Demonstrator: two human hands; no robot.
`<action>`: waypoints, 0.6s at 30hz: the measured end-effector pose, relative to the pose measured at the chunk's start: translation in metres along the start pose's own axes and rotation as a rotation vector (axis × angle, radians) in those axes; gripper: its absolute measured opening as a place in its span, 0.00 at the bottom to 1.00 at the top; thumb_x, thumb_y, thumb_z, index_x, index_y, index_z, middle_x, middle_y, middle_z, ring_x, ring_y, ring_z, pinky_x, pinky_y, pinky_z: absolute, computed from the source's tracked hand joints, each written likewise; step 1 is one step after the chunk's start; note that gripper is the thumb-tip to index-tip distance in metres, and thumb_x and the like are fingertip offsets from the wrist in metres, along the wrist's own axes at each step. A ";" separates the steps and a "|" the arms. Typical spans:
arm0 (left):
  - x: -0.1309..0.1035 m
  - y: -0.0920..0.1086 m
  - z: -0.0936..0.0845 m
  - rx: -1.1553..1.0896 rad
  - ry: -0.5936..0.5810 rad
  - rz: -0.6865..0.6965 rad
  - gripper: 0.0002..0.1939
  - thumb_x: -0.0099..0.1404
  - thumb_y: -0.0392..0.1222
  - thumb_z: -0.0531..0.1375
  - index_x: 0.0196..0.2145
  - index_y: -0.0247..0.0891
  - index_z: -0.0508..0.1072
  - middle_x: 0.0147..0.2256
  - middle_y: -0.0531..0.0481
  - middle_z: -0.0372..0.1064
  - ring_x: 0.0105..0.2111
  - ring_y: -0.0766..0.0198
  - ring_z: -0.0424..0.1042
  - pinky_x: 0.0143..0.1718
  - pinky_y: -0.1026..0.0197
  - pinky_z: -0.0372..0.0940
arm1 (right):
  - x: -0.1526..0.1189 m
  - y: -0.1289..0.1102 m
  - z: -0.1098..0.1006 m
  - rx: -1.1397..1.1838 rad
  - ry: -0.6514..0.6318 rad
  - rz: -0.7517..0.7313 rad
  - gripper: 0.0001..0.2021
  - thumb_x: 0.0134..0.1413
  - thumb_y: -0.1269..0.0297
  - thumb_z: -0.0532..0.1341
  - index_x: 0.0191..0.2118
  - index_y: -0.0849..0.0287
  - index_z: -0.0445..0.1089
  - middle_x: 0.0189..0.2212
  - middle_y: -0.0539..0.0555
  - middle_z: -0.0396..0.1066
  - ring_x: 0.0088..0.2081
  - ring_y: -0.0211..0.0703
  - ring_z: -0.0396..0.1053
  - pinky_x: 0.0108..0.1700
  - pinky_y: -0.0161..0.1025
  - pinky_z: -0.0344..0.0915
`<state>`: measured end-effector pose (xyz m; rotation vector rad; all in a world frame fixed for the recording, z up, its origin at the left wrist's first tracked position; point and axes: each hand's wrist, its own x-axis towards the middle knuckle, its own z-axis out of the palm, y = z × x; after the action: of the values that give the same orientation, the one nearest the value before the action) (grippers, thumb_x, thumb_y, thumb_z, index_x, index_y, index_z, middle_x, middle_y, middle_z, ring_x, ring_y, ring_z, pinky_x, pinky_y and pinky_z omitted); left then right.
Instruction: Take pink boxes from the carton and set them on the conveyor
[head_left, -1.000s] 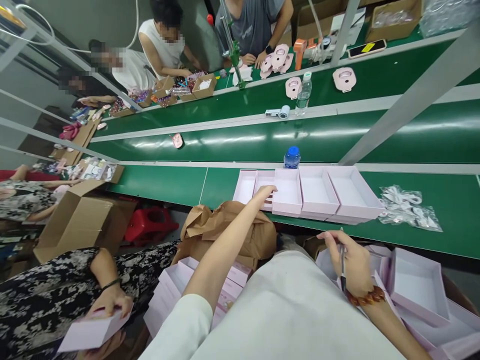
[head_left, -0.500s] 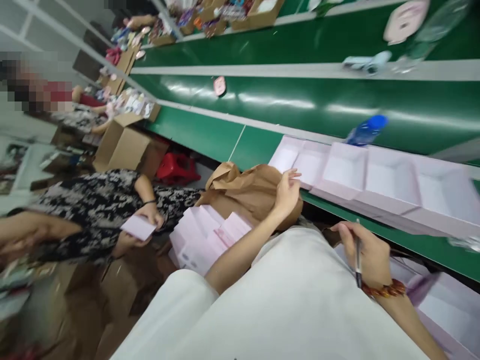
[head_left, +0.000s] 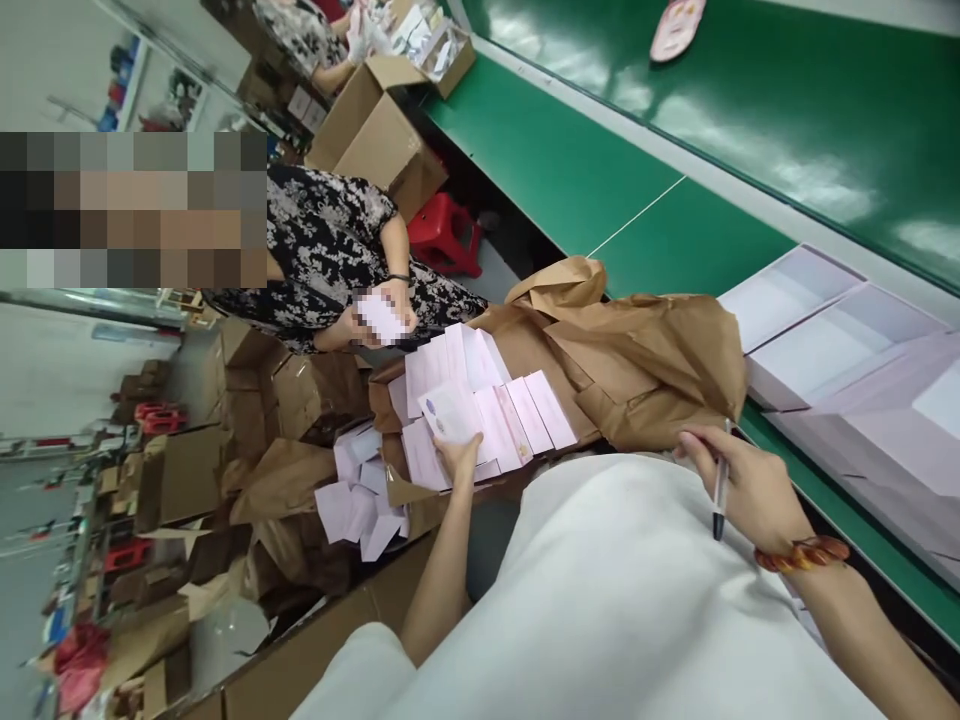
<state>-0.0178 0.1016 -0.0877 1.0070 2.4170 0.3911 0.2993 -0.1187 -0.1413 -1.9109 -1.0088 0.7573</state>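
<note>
Pen (head_left: pixel 720 495) upright in right hand (head_left: pixel 750 490), tip down, left hand (head_left: pixel 457 455) on pink boxes (head_left: pixel 487 410)

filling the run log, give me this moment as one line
left hand: on pink boxes in brown paper | right hand: holds pen | open trays on green bench | co-worker at left

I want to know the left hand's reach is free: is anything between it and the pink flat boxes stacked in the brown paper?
Nothing visible is. The left hand already rests its fingertips on the near edge of the pink flat boxes. The brown paper lies folded back behind and beside the stack, not over it. The right hand holds a pen, apart.
</note>
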 end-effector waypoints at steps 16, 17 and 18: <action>-0.158 0.053 0.001 -0.417 -1.086 0.422 0.59 0.42 0.57 0.83 0.68 0.47 0.64 0.73 0.39 0.66 0.71 0.48 0.72 0.73 0.48 0.73 | 0.007 -0.101 0.021 0.956 0.174 0.140 0.38 0.61 0.43 0.75 0.67 0.59 0.70 0.66 0.69 0.74 0.64 0.66 0.77 0.68 0.62 0.74; -0.157 0.059 0.004 -0.454 -1.226 0.365 0.57 0.44 0.59 0.82 0.67 0.47 0.65 0.72 0.39 0.68 0.69 0.47 0.74 0.71 0.47 0.75 | 0.003 -0.100 0.008 0.956 0.139 0.104 0.34 0.63 0.42 0.74 0.65 0.59 0.71 0.64 0.68 0.76 0.62 0.65 0.78 0.65 0.61 0.76; -0.159 0.065 0.006 -0.481 -1.363 0.304 0.54 0.46 0.61 0.82 0.66 0.47 0.67 0.71 0.38 0.70 0.67 0.46 0.76 0.68 0.47 0.77 | -0.002 -0.099 -0.004 0.928 0.103 0.075 0.32 0.65 0.41 0.72 0.64 0.58 0.73 0.63 0.68 0.77 0.60 0.64 0.79 0.62 0.59 0.78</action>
<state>0.1195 0.0319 -0.0125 0.9269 0.9042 0.2251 0.2657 -0.0887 -0.0525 -1.1567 -0.3884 0.9411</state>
